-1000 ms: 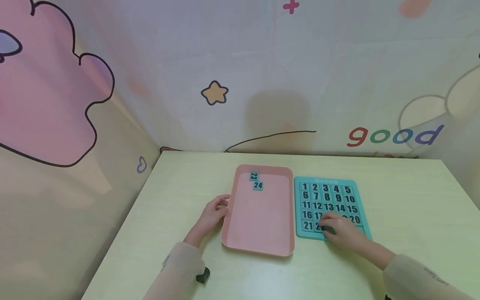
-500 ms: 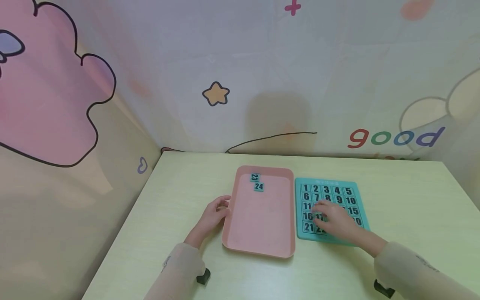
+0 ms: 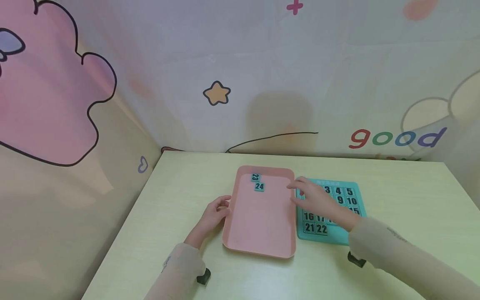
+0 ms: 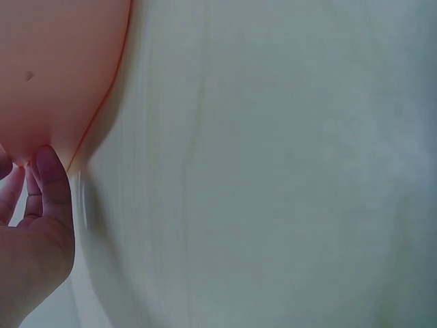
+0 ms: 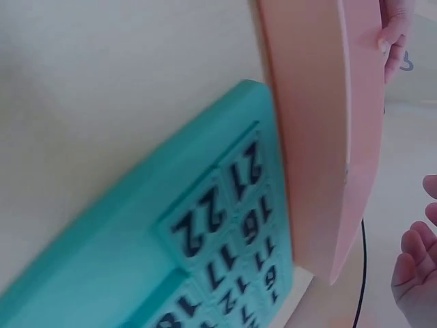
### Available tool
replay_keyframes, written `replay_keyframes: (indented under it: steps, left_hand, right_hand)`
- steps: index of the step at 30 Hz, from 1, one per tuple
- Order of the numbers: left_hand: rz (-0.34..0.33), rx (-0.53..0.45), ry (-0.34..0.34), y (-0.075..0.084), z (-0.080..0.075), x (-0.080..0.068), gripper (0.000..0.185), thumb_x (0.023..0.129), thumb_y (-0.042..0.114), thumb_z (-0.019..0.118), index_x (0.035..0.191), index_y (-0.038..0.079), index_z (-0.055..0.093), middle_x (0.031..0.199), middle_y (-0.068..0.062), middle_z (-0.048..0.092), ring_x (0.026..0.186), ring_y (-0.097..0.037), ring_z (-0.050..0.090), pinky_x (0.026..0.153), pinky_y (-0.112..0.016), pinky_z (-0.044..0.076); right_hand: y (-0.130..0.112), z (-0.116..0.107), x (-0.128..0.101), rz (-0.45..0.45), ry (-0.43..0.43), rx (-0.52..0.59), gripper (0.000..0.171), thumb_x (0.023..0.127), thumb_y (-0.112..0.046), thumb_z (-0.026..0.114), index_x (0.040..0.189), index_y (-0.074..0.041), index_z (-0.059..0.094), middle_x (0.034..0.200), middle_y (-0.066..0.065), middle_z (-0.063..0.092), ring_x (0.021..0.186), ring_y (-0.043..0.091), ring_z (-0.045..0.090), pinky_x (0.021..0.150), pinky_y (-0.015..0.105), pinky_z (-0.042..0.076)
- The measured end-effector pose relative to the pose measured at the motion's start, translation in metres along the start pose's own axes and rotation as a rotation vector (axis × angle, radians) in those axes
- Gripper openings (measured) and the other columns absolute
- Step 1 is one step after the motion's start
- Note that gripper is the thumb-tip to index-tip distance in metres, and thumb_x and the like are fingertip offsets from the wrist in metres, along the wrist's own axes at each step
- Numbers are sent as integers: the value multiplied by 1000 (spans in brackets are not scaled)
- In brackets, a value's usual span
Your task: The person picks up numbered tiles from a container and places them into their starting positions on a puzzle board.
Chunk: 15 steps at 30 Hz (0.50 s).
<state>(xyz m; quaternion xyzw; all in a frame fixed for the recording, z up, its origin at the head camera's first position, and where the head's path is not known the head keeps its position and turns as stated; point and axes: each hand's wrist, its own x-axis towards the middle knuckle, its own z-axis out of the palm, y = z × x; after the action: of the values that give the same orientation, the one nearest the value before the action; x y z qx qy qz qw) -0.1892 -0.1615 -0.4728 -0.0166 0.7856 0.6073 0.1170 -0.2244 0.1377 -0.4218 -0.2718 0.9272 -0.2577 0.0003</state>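
A pink tray [image 3: 260, 251] lies on the table, and two number tiles rest inside near its far end: tile 23 [image 3: 255, 177], turned sideways, and tile 24 [image 3: 259, 186]. My left hand [image 3: 211, 216] touches the tray's left side with relaxed fingers; the left wrist view shows its thumb [image 4: 53, 178] against the pink wall. To the tray's right is a teal number board [image 3: 333, 239], with tiles in rows and 21 and 22 in the nearest row. My right hand [image 3: 318, 200] hovers over the board, holding nothing, its spread fingertips reaching the tray's right rim.
The pale table [image 3: 180, 179] meets a printed wall cloth [image 3: 240, 50] at the back. Small black devices [image 3: 203, 276] sit at both sleeve cuffs. In the right wrist view, the board's corner lies close against the tray's side.
My right hand has left the lower part of the board and moved up and left toward the tray, uncovering tiles 21 and 22. The left hand has stayed at the tray.
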Motion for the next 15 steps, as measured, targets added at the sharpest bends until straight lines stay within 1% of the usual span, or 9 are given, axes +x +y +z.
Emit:
replay_keyframes:
  steps: [3,5,7,10,12,15]
  left_hand:
    - [12,7,1,-3,-1,1,41,84,0,49,124,0,45,104,-15,51,85,-16,52,73,-26,45]
    - [8,-3,0,-9,-1,6,41,83,1,50,124,1,45,105,-16,51,85,-16,53,73,-26,45]
    - [4,-11,5,-15,-1,10,41,83,2,51,124,2,46,105,-16,51,84,-16,53,72,-26,45]
    - [3,-16,10,-25,-2,16,42,83,3,52,124,4,46,106,-15,51,84,-15,53,72,-25,45]
    - [1,-12,17,-27,-1,18,41,84,3,52,124,5,46,106,-15,51,84,-15,53,72,-24,45]
    - [-2,-20,15,-26,-1,17,41,84,4,52,124,5,46,107,-16,51,85,-16,53,72,-25,45]
  right_hand:
    - [-7,2,15,27,-5,25,34,80,-19,61,111,-7,57,108,9,54,76,17,51,58,22,42]
    - [-11,3,25,30,-10,38,35,80,-20,61,112,-7,57,110,10,54,77,17,51,59,23,42]
    - [-15,5,34,39,-12,49,34,80,-21,61,112,-7,57,109,9,54,77,16,49,60,24,43]
    - [-20,8,47,50,-22,68,34,80,-21,61,111,-9,58,101,8,55,78,17,48,62,25,42]
    - [-23,11,56,74,-39,83,35,80,-23,61,113,-9,57,99,7,55,77,17,48,63,25,42]
    - [-26,16,68,119,-81,102,40,80,-24,61,117,-9,56,104,10,55,80,19,49,67,28,45]
